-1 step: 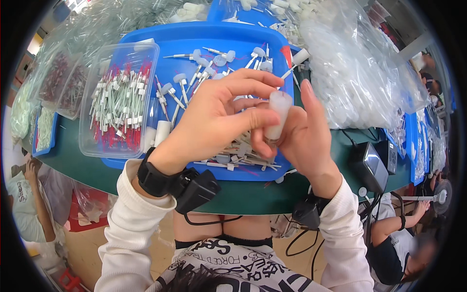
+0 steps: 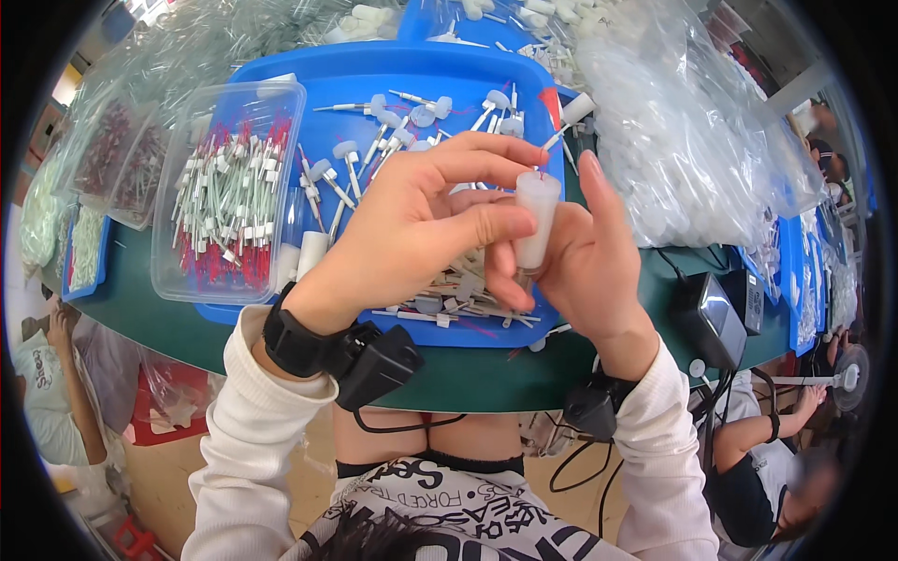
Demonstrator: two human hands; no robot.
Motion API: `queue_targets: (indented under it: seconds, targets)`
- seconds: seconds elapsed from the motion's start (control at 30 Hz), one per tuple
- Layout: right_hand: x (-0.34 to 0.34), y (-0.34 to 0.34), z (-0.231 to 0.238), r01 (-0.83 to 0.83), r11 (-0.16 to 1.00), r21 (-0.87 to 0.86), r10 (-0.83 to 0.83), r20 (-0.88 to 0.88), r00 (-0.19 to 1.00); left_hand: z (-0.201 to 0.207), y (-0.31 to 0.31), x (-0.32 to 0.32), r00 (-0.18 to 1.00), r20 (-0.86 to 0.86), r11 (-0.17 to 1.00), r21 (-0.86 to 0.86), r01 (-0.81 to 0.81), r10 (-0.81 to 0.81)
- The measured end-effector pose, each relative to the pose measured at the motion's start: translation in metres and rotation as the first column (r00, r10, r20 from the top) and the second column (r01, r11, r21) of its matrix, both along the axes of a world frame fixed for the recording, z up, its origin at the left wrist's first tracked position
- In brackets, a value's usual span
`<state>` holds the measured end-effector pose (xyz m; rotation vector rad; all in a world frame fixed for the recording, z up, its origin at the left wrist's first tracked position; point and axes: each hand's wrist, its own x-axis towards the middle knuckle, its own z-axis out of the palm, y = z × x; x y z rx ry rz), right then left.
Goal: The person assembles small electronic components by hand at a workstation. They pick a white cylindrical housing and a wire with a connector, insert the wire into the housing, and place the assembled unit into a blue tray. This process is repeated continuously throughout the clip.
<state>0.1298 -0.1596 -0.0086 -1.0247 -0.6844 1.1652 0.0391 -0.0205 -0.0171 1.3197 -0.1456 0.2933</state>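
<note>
White tube [image 2: 539, 220] has straightened slightly, in fingers [image 2: 505, 280].

Right fingers [image 2: 506, 280] partly hidden behind white cylinder [image 2: 536, 220]; shirt [image 2: 449, 510] cut off at bottom edge.

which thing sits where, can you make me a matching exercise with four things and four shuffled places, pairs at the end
Things
1. translucent white plastic cylinder
2. rectangular clear plastic box
3. large clear plastic bag
4. glossy black box-shaped device

Places
A. on the green table, near its right front edge
B. between the bare left hand and bare right hand
C. right of the rectangular blue tray, toward the far side
D. over the blue tray's left edge

Pairs: 1-B, 2-D, 3-C, 4-A
</note>
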Motion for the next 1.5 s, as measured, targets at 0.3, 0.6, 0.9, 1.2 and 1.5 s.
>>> queue_targets:
  seconds: [0.3, 0.6, 0.9, 1.2, 1.5]
  targets:
    - [0.005, 0.001, -0.012, -0.118, 0.975, 0.188, 0.159, -0.221, 0.962, 0.003, -0.003, -0.002, 0.989, -0.059, 0.987, -0.095, 0.127, -0.133]
    - [0.003, 0.0, 0.004, 0.181, 0.97, 0.163, -0.191, 0.049, 0.98, 0.003, 0.008, 0.001, 0.987, 0.054, 0.983, -0.112, -0.147, 0.154]
    - [0.01, 0.003, -0.007, 0.408, 0.845, 0.346, -0.513, 0.306, 0.802, 0.008, 0.01, -0.001, 0.961, -0.003, 0.961, 0.019, -0.277, 0.277]
    - [0.011, 0.003, 0.001, 0.434, 0.856, 0.281, -0.514, 0.374, 0.772, 0.006, 0.007, 0.005, 0.899, 0.119, 0.901, -0.173, -0.399, 0.421]
    - [0.026, 0.0, -0.007, 0.557, 0.778, 0.291, -0.622, 0.483, 0.617, 0.007, 0.021, 0.001, 0.739, 0.254, 0.767, -0.02, -0.641, 0.624]
